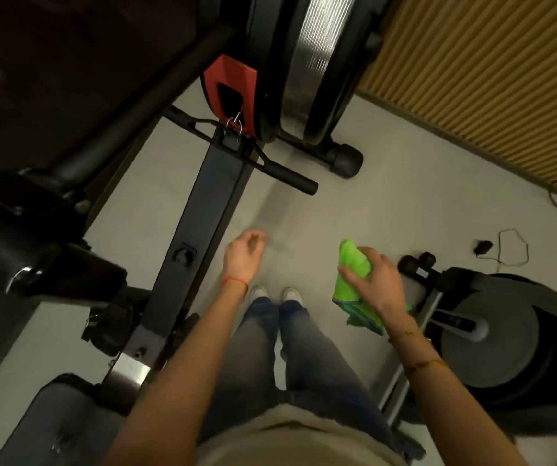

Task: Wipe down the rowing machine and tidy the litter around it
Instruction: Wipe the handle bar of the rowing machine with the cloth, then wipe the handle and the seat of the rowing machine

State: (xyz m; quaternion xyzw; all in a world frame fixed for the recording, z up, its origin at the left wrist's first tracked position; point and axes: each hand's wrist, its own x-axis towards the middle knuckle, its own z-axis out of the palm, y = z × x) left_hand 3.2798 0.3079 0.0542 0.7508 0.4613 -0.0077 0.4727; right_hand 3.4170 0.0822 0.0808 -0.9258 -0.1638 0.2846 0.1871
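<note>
The rowing machine's dark rail (199, 227) runs from the padded seat (65, 422) at the bottom left up to the flywheel housing (307, 62) with a red panel at the top. Its black pull handle (270, 169) lies across the rail's far end. I stand just right of the rail. My left hand (241, 255) hovers empty above the floor, beside the rail, fingers loosely curled and apart. My right hand (369, 277) grips a bunched green cloth (354, 284), which hangs down over the floor.
Another exercise machine (492, 334) with a grey disc stands close on my right. A black cable and plug (506, 247) lie on the pale floor by a ribbed wooden wall (492, 72). More dark equipment (28, 210) crowds the left.
</note>
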